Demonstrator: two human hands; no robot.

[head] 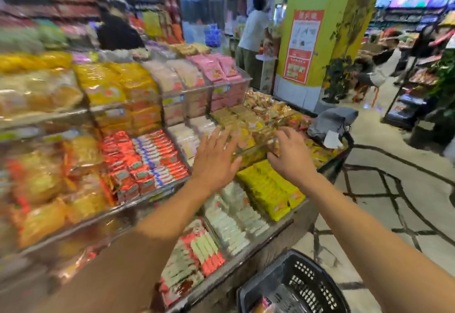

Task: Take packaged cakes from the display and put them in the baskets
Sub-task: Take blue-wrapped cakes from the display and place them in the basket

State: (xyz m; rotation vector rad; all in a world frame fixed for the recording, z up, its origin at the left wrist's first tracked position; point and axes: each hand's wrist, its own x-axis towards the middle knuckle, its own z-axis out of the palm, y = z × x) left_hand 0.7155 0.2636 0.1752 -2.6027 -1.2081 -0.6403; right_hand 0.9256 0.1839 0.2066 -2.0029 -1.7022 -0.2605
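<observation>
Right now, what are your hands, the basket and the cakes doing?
Left hand: open, fingers spread above the display.
Right hand: fingers bent onto brown packets; grip unclear.
Basket: below the display, a packet inside.
Yellow packets: stacked in rows, untouched.

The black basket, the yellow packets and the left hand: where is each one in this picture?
black basket (307, 284): head view, on its perforated side wall.
yellow packets (268, 187): head view, middle of the row.
left hand (216, 160): head view, back of the hand.
</observation>
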